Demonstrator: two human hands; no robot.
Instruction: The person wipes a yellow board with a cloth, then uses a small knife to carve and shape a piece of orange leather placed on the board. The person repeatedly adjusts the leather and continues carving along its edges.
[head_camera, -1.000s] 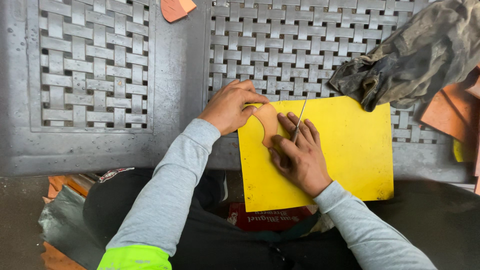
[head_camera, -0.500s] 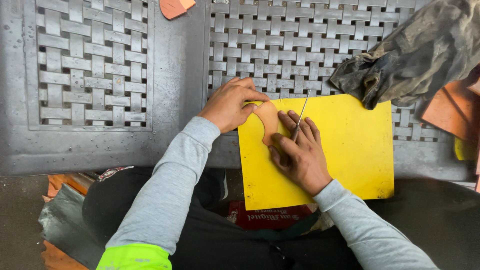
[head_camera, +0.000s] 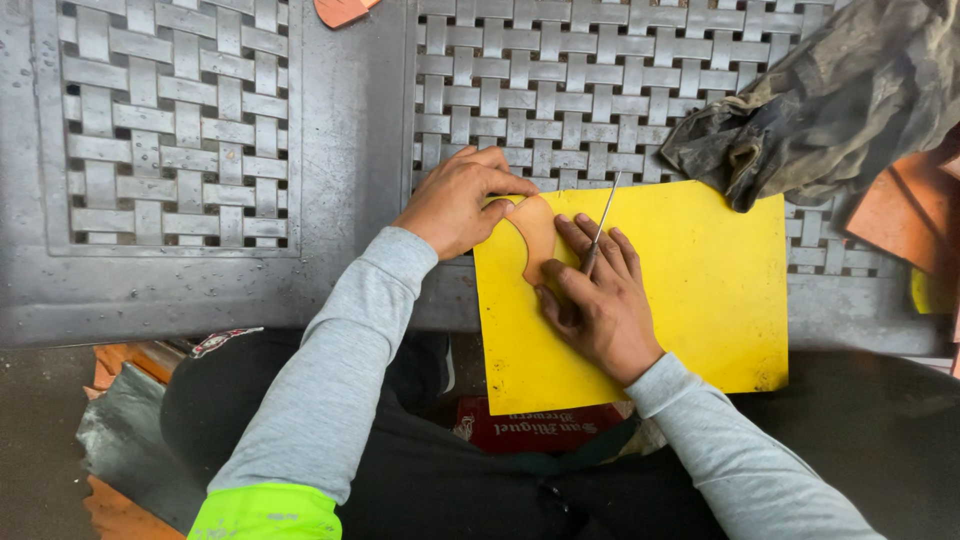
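Flat on the yellow board (head_camera: 690, 290) lies a curved tan leather piece (head_camera: 537, 232)

Left hand (head_camera: 462, 203) curled palm-down; right hand (head_camera: 597, 303) closed in a grip.

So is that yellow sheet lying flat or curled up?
Flat. The yellow sheet lies spread on the grey table, its near edge overhanging the lap, with both hands pressing a tan piece onto it.

tan leather piece (head_camera: 535, 232): small, rounded top, narrow lower part, flat on the board's upper left part | thin metal blade (head_camera: 599, 228): slim, tilted, tip up-right, touching the piece's right edge | yellow cutting board (head_camera: 700, 290): rectangular, flat, slightly scuffed
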